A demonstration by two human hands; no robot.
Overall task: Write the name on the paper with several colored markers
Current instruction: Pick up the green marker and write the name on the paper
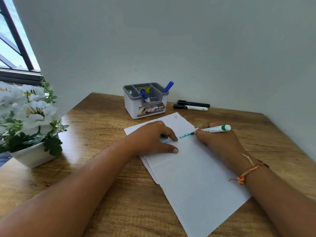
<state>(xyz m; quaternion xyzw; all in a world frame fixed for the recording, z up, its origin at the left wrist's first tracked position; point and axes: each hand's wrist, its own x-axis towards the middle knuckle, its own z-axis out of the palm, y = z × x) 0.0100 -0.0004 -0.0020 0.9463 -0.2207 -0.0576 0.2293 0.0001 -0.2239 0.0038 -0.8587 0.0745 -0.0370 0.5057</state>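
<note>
- On the paper (196, 177), near its far end, I see the right hand (217, 142) gripping a green marker (212, 130), fingers pinched round the barrel. The tip touches the sheet and the white-and-green tail points right.
- Just left of the tip runs a short word in green writing (185, 135). It starts with what looks like a "K"; the rest I cannot read.
- The left hand (150, 139) lies palm down on the sheet's left edge, thumb and forefinger tips pressing it. A dark green bit shows under the bent fingers, and I cannot tell whether the hand grips anything.
- Small blue writing (168, 141) sits by that forefinger, too small to read.
- A red-and-yellow thread band (248, 171) circles the right wrist.
- Beyond the paper stands a grey-and-white organiser (145, 106). Its front label shows "42" in a red box and the letters "OP". Two blue markers (144, 95) stand in its compartments.
- To its right, two black-capped markers (190, 107) lie side by side on the wooden table (102, 117).
- At the far left stands a white pot of white flowers (32, 156).
</note>
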